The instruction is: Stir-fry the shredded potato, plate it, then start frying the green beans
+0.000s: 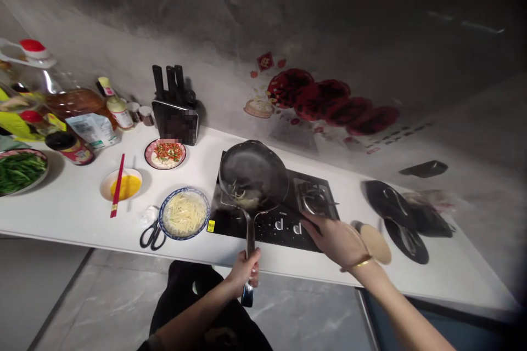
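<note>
My left hand [244, 273] is wrapped round the metal handle of a dark frying pan [255, 167]. The pan is over the left side of the black gas hob [267, 233], its inside tipped toward me. A few pale and greenish shreds [242, 194] lie at its near edge. From the right, my right hand [335, 238], with a gold bracelet at the wrist, is closed on a black spatula [294, 208] that reaches into the pan. The spatula's head hardly shows against the dark pan.
Left of the hob are a bowl of pale shreds [185, 214], scissors [153, 236], an egg bowl [107, 178] with red chopsticks [118, 186], a plate of chopped chillies [166, 153] and a knife block [175, 123]. Bottles stand farther left. Dark lids [405, 241] lie at right.
</note>
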`<state>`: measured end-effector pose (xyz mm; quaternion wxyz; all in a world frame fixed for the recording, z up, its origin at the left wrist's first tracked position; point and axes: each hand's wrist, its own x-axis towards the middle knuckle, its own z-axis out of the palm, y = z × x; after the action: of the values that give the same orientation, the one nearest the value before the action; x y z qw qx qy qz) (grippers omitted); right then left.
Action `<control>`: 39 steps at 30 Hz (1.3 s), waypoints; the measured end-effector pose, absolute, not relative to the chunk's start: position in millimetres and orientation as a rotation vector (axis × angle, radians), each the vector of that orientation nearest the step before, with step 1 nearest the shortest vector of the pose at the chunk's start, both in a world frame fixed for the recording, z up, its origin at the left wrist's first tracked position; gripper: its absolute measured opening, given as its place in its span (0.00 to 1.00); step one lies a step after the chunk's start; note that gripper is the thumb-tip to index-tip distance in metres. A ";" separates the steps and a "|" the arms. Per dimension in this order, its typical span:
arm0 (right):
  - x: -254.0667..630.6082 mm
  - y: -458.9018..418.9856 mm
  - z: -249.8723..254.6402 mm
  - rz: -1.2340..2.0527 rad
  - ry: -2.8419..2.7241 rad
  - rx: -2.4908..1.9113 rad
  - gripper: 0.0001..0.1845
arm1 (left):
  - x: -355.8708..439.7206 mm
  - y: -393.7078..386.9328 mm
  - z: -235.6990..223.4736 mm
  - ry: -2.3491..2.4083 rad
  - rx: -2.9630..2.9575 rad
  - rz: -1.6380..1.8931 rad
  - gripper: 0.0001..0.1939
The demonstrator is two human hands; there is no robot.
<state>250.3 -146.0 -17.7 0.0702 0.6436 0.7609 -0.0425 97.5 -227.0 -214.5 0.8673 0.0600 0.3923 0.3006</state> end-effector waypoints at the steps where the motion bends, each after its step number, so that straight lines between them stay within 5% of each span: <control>1: 243.9 -141.2 -25.7 -0.091 2.304 1.945 0.19 | 97.3 -227.4 -216.1 0.830 0.135 0.637 0.29; 6: 232.6 -142.4 -50.5 -0.157 2.367 1.846 0.20 | 89.5 -227.6 -214.6 0.814 0.185 0.652 0.29; 14: 282.3 -146.6 -7.7 -0.183 2.281 1.864 0.16 | 84.9 -220.5 -193.8 0.775 0.143 0.631 0.26; 25: 226.3 -86.2 -65.4 -0.253 2.256 2.010 0.19 | 88.3 -202.5 -183.2 0.764 -0.003 0.648 0.13; 32: 296.8 -137.4 -16.1 -0.190 2.160 1.940 0.17 | 94.9 -205.9 -192.4 0.805 0.132 0.710 0.27; 39: 343.8 -143.5 -32.6 -0.118 2.291 2.024 0.18 | 85.5 -223.2 -224.4 0.911 0.354 0.727 0.30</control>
<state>343.8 -143.5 -32.6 0.0413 0.6611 0.7482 -0.0385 85.5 -223.2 -224.4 0.8202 0.1662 0.4278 0.3414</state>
